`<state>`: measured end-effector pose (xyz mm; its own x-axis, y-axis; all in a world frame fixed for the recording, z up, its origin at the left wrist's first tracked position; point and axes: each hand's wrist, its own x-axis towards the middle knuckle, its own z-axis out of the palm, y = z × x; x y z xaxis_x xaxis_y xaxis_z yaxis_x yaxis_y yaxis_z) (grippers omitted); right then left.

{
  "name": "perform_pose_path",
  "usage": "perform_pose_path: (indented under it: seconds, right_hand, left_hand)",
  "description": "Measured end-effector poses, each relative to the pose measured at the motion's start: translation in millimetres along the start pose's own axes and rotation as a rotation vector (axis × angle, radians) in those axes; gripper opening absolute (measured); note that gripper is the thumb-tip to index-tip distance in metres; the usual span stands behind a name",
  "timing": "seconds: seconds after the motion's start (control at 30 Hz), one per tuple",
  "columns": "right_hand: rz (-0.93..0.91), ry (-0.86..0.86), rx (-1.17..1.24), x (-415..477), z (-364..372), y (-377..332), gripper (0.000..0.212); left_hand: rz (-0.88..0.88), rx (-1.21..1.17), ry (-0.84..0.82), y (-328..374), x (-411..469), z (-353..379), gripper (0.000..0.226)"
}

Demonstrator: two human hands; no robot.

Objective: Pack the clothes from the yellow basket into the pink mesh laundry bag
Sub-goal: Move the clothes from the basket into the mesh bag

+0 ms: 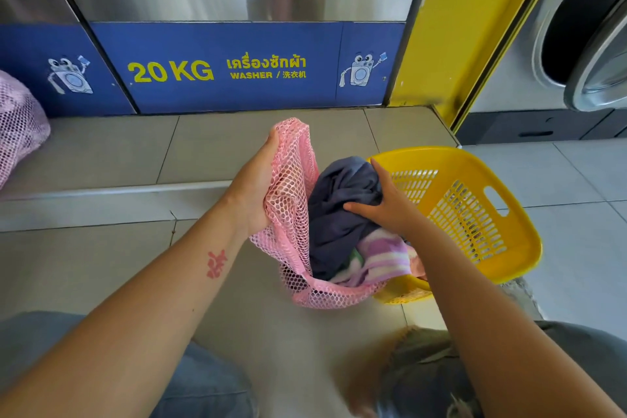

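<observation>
My left hand (256, 188) grips the rim of the pink mesh laundry bag (291, 214) and holds its mouth open above the tiled floor. My right hand (386, 204) clutches a dark blue garment (339, 214) at the bag's mouth, partly inside the bag. Under it lies a purple and white striped cloth (383, 256), at the bag's lower edge. The yellow basket (509, 237) is tilted on its side to the right of the bag, its opening facing the bag; its visible inside holds no clothes.
A 20 KG washer with a blue panel (234, 68) stands right ahead on a raised tiled step (112, 187). A second filled pink mesh bag (17, 129) rests on that step at the far left. Another washer door (590, 44) is at the right. My knees are at the bottom.
</observation>
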<state>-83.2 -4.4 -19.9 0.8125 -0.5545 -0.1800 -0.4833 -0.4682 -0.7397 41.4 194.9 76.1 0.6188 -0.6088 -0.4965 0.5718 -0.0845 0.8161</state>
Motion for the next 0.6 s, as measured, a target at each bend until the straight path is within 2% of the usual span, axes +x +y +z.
perform_pose_path:
  seconds: [0.13, 0.2, 0.3, 0.47, 0.6]
  right_hand:
    - [-0.018, 0.116, -0.061, 9, -1, -1, 0.058]
    - [-0.062, 0.143, -0.176, 11, -6, -6, 0.042]
    - [-0.163, 0.262, -0.272, 9, -23, -21, 0.037]
    - [-0.387, 0.454, -0.399, -4, -55, -66, 0.042]
    - [-0.633, 0.477, -0.499, -28, -56, -107, 0.044]
  left_hand:
    - [0.005, -0.009, -0.007, 1, 3, -3, 0.070]
    - [0.011, -0.007, -0.012, 1, 4, -5, 0.070]
    - [0.020, -0.020, -0.021, 2, 4, -8, 0.070]
    - [0.038, -0.044, -0.042, 2, 5, -8, 0.067]
    - [0.049, -0.083, -0.030, 4, 4, -3, 0.066]
